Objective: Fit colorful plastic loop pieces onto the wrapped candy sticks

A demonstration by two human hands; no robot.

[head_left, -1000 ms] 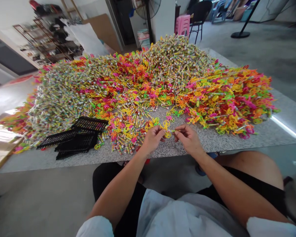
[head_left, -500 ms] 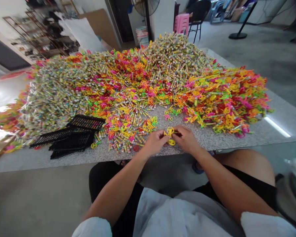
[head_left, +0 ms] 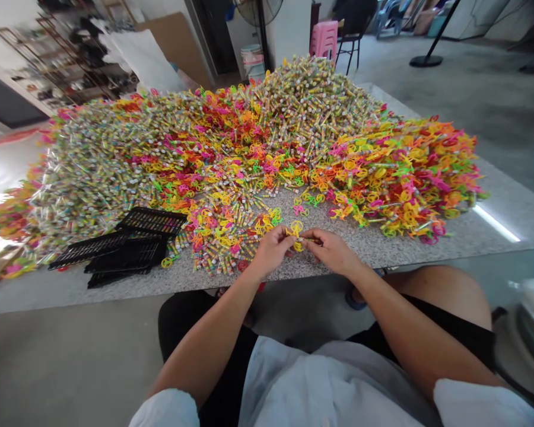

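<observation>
Over the front edge of the table my two hands meet at a yellow looped plastic piece (head_left: 296, 228). My left hand (head_left: 272, 254) is closed, pinching it from the left between thumb and fingers. From the right, my right hand (head_left: 333, 254) is also closed, with its fingertips on a thin, short tube (head_left: 310, 240) that meets the yellow piece. Whether the two parts are joined is too small to tell. Just left of my hands lies a loose heap of small patterned tubes (head_left: 222, 258) mixed with coloured looped pieces.
Large mounds of patterned tubes (head_left: 93, 160) and bright looped plastic pieces (head_left: 409, 172) cover much of the speckled table (head_left: 360, 243). Black slotted trays (head_left: 129, 252) are stacked at the front left. Pink stools (head_left: 324, 40) and a black chair (head_left: 353, 29) stand behind.
Both hands have shifted slightly left with the yellow piece. The yellow loops have turned a little between my fingers, and the thin tube at my right fingertips shows more plainly.
</observation>
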